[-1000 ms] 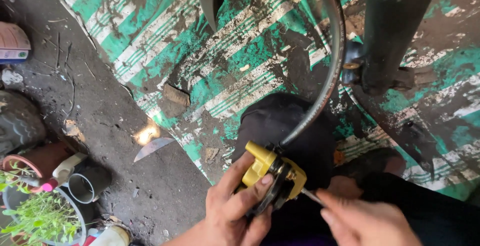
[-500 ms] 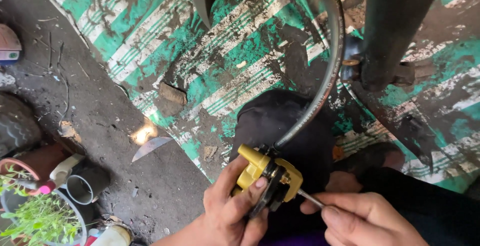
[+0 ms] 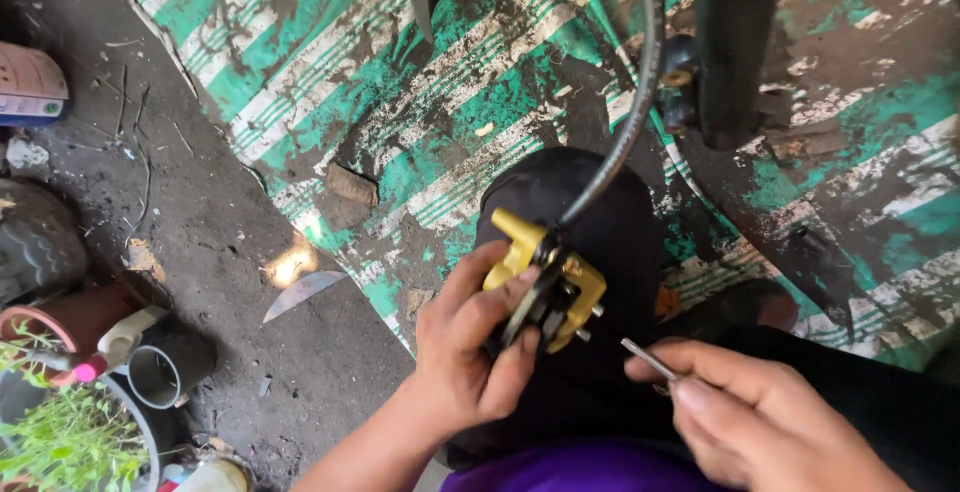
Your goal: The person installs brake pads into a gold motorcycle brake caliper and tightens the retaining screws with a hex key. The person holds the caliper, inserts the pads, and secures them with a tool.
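Note:
My left hand [image 3: 470,352] grips a yellow brake caliper [image 3: 545,282] over my black-trousered knee [image 3: 590,202]. A black hose [image 3: 630,122] runs up from the caliper toward the top of the view. Dark pads and small pins show on the caliper's right side. My right hand [image 3: 770,417] pinches a thin metal pin [image 3: 650,360] just right of the caliper, its tip a short gap from it.
A dirty green-and-white striped mat [image 3: 440,122] covers the ground. A dark metal post [image 3: 735,42] stands at the upper right. At the lower left are a potted plant [image 3: 60,442], a clay pot [image 3: 50,317] and a black pipe piece [image 3: 160,372]. A stone [image 3: 350,185] lies on the mat.
The caliper has tilted a little in my left hand. My right hand has drawn the metal pin slightly away from it to the right.

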